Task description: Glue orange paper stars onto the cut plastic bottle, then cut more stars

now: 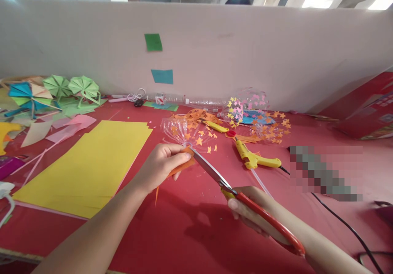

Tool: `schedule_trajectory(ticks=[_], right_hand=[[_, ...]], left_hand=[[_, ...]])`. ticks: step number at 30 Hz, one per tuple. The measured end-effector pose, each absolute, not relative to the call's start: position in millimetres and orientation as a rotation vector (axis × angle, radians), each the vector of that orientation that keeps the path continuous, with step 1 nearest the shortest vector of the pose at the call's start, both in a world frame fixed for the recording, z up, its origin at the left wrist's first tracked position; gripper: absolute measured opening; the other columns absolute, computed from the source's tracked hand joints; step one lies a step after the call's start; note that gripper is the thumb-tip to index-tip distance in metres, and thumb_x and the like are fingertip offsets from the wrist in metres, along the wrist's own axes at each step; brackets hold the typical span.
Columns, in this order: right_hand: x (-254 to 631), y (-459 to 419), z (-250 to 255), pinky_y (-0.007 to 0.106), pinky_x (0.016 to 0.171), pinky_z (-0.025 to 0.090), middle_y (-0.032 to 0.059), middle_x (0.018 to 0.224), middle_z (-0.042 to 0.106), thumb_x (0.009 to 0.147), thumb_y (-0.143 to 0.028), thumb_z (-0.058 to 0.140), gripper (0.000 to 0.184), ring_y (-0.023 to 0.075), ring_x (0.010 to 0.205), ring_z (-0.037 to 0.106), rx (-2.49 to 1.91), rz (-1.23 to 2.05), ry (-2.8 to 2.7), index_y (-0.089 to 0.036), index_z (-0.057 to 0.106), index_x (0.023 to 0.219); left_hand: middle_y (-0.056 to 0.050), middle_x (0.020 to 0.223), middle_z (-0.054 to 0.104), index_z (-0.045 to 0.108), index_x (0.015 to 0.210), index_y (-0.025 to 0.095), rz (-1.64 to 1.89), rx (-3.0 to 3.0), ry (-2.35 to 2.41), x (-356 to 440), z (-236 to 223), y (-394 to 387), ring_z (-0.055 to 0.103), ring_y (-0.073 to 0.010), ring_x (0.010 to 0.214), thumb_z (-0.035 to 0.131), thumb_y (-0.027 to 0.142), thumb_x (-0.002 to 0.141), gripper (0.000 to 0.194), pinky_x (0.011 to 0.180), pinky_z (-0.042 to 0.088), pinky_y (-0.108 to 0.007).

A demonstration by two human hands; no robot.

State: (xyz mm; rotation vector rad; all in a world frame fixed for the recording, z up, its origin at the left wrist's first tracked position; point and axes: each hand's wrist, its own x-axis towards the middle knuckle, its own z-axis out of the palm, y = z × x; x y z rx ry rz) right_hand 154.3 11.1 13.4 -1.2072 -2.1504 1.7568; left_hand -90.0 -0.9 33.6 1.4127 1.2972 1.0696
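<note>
My left hand pinches a small piece of orange paper above the red table. My right hand grips red-handled scissors, whose blades reach up and left into the orange paper at my left fingertips. Just behind the paper lies a cut clear plastic bottle piece dotted with orange stars. A thin orange strip hangs below my left hand.
A large yellow sheet lies left. A yellow glue gun with a black cord sits right. Star-covered bottles, orange star scraps, a yellow cutter, paper fans, pink sheets and a red box surround the wall edge.
</note>
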Motion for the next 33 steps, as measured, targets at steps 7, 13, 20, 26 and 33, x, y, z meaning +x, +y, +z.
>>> schedule_trajectory(ticks=[7,13,20,26,33], right_hand=[[159,8,3,0.019,0.038,0.025,-0.009,0.043,0.036,0.086,-0.071,0.04,0.054,0.006,0.036,0.028,-1.011,1.89,-1.805,-0.02,0.047,0.071],[158,8,2,0.019,0.036,0.024,-0.0098,0.043,0.033,0.091,-0.064,0.036,0.049,0.0057,0.034,0.025,-0.809,1.984,-1.689,-0.019,0.048,0.074],[162,3,1,0.019,0.039,0.025,-0.0086,0.046,0.037,0.084,-0.071,0.045,0.054,0.0059,0.037,0.03,-0.925,1.898,-1.917,-0.018,0.05,0.075],[158,3,7,0.019,0.039,0.024,-0.0079,0.05,0.036,0.081,-0.074,0.045,0.057,0.0061,0.04,0.032,-0.978,1.861,-2.04,-0.018,0.047,0.073],[153,6,11,0.021,0.04,0.022,-0.0081,0.049,0.034,0.084,-0.072,0.043,0.055,0.0054,0.04,0.03,-0.926,1.74,-2.204,-0.019,0.042,0.069]], left_hand=[[-0.004,0.095,0.063,0.061,0.099,0.022,1.937,1.665,1.474,-87,27,-10,0.059,-0.0174,0.088,0.057,0.029,0.085,0.016,0.077,0.047,-0.028],[0.0,0.063,0.056,0.06,0.08,0.019,1.089,1.952,1.075,-60,17,-27,0.048,-0.011,0.053,0.05,0.034,0.089,0.02,0.052,0.038,-0.025],[0.005,0.055,0.047,0.05,0.081,0.021,1.249,1.228,0.93,-54,0,-17,0.037,-0.0088,0.045,0.048,0.061,0.083,0.04,0.044,0.029,-0.023],[0.002,0.049,0.045,0.05,0.055,0.02,1.523,1.161,1.143,-64,0,-19,0.039,-0.01,0.046,0.048,0.05,0.088,0.045,0.044,0.028,-0.026],[0.002,0.051,0.047,0.053,0.054,0.019,1.515,1.164,1.206,-69,0,-15,0.042,-0.0094,0.048,0.055,0.039,0.087,0.038,0.047,0.032,-0.025]])
